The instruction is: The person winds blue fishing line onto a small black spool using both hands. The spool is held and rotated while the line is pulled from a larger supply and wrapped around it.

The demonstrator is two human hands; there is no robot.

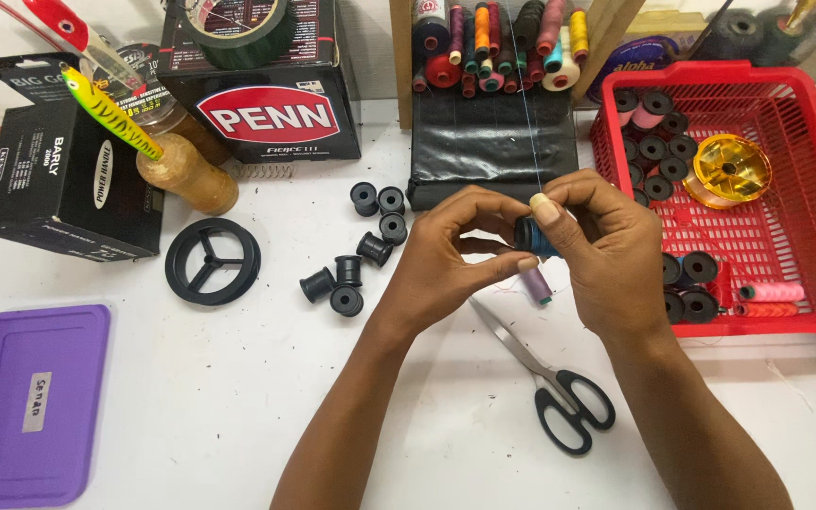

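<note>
While scissors [559, 382] lie near, both hands' fingers [493, 269] pinch a bobbin [529, 236].

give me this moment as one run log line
left hand: holds small spool | right hand: pinches same spool | scissors: on table, untouched

- The work surface was a white table [238, 397], matte and lightly marked, filling most of the view.
- A pale wall [370, 38] rose directly behind the table's far edge.
- A wooden rack [402, 66] stood upright against that wall.
- Lighting was even and diffuse; objects cast only soft, short shadows on the tabletop.
- No floor or window fell within the view.
</note>
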